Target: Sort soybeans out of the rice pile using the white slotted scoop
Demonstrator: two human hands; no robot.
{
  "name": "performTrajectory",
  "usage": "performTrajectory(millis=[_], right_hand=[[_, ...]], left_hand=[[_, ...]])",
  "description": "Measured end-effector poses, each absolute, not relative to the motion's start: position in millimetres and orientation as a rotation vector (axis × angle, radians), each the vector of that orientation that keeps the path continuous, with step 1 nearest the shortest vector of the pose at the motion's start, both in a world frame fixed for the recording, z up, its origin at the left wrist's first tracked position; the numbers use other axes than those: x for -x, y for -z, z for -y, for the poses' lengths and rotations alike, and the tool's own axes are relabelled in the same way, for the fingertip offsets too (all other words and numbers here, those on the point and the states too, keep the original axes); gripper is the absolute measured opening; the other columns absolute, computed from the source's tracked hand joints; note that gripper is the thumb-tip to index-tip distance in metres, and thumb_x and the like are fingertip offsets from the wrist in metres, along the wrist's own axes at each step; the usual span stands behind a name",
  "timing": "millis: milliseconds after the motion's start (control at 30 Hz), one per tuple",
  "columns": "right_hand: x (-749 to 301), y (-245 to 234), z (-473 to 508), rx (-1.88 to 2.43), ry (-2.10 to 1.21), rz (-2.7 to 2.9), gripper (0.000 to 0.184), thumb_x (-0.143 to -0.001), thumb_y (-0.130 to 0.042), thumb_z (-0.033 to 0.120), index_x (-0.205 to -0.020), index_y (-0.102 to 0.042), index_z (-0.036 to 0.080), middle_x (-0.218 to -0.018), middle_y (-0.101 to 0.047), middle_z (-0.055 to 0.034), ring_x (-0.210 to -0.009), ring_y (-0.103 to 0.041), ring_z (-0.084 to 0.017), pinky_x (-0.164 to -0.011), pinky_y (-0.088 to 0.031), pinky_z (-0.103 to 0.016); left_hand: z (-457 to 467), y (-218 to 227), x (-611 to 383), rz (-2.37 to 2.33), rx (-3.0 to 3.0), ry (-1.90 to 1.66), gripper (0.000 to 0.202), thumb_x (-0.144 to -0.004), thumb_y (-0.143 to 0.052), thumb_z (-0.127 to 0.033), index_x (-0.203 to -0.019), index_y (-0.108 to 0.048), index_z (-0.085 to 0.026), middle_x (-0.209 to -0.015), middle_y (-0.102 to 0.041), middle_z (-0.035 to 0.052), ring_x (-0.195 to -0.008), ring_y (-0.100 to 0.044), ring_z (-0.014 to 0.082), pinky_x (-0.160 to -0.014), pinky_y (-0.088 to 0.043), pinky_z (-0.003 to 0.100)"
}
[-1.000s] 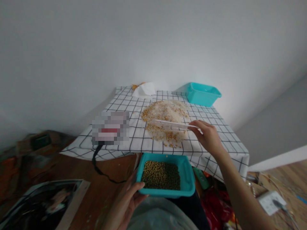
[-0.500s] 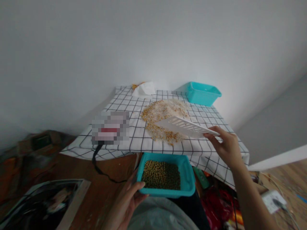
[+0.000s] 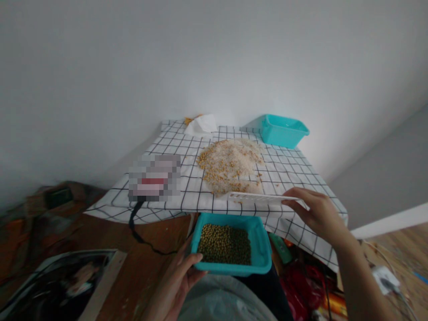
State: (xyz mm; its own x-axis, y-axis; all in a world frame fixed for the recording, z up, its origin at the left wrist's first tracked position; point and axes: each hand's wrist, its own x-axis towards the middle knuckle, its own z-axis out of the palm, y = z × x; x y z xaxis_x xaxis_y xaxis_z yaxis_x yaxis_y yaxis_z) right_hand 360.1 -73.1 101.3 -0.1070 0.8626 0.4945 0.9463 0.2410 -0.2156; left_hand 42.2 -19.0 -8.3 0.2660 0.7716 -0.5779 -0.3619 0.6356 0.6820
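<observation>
My left hand [image 3: 185, 274] grips the near left corner of a turquoise plastic bin [image 3: 262, 254], thumb on the rim. The bin sits below the table's front edge and holds yellowish and dark green beans [image 3: 224, 244]. My right hand [image 3: 312, 211] pinches one end of a flat white slotted plastic board [image 3: 257, 197]. The board lies nearly level, seen almost edge-on, at the near side of a pile of white grains mixed with yellow beans [image 3: 230, 162]. Part of the pile's near edge is hidden behind it.
A checked cloth [image 3: 187, 191] covers the table. A second turquoise bin [image 3: 284, 131] stands at the back right, white paper [image 3: 201, 125] at the back left. A blurred-out object [image 3: 154, 178] with a black strap [image 3: 133, 223] lies at left. A power strip [image 3: 386, 280] is on the floor.
My right hand has lowered the slotted board toward the table's front edge and turned it flatter, uncovering more of the pile. My left hand and the bin have stayed put.
</observation>
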Motion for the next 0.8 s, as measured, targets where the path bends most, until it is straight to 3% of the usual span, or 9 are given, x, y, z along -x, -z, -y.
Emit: performTrajectory(millis=[233,800], right_hand=[[-358.5,-100.9,73.4,1.666,0.229,1.970,0.019,-0.102,-0.051,0.033,-0.091,-0.063,0.024,-0.082,-0.075,-0.0038,-0.068,-0.070,-0.017,-0.062,-0.050,-0.025],[-354.0,-97.8,80.2,1.629,0.190,2.024,0.012,-0.102,-0.054,0.027,-0.094,-0.062,0.023,-0.088,-0.075,-0.0046,-0.074,-0.072,-0.018,-0.065,-0.051,-0.025]], left_hand=[[20.1,7.8,-40.5,-1.036,-0.477,-0.797,0.055,-0.070,-0.081,-0.009,-0.122,-0.074,-0.026,-0.103,-0.080,0.0022,-0.080,-0.074,0.0187,-0.069,-0.061,0.027],[21.0,4.6,-41.0,-1.056,-0.491,-0.807,0.049,-0.070,-0.080,-0.008,-0.115,-0.076,-0.026,-0.100,-0.081,0.0021,-0.077,-0.074,0.0183,-0.068,-0.062,0.027]])
